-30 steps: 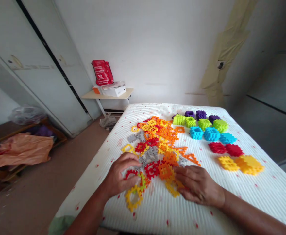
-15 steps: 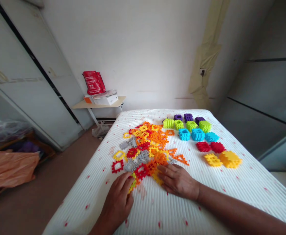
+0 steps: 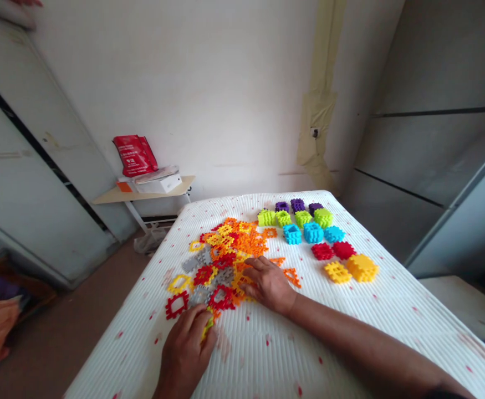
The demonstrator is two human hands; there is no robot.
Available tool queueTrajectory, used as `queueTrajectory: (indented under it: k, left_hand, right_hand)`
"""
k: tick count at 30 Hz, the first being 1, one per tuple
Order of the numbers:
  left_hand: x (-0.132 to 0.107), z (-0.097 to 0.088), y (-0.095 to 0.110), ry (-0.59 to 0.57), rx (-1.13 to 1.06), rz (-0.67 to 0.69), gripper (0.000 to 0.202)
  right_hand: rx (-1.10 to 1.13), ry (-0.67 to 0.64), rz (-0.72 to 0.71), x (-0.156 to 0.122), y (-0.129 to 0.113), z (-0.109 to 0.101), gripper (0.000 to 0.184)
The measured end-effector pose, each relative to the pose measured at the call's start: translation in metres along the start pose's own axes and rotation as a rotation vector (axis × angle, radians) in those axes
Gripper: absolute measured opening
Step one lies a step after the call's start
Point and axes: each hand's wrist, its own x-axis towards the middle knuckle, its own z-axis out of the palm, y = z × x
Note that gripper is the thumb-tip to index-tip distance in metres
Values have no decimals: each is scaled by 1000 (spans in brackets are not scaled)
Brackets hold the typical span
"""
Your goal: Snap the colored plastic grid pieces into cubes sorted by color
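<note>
A loose pile of flat, notched plastic interlocking tiles (image 3: 246, 242) in orange, yellow, red and grey lies on the bed. At its near edge my left hand (image 3: 189, 339) is closed on yellow-green tiles (image 3: 207, 328), mostly hidden by the fingers. A red square-holed tile (image 3: 177, 305) lies just beyond that hand. My right hand (image 3: 269, 284) rests over the right side of the pile, fingers apart and touching orange and yellow tiles (image 3: 239, 277). Orange triangular tiles (image 3: 292, 277) lie beside it.
Sorted stacks stand to the right: purple (image 3: 297, 205), lime green (image 3: 302, 218), blue (image 3: 312, 233), red (image 3: 344, 250) and yellow (image 3: 362, 267). Past the bed is a small table (image 3: 142, 194) with a red bag (image 3: 135, 155). Grey cabinets (image 3: 429, 144) flank the right.
My right hand has moved farther onto the pile, away from its near edge. My left hand still grips the yellow-green tiles. The camera view has turned slightly right.
</note>
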Motion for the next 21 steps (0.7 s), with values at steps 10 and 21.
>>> queueTrajectory:
  k: [10,21]
  left_hand:
    - [32,9,2,170,-319,-285,18]
    - [105,27,17,277,-858,-643,28]
  right_hand:
    - [136,178,15,-17,23,-4,21]
    - [222,281,139,-21,43,10,24]
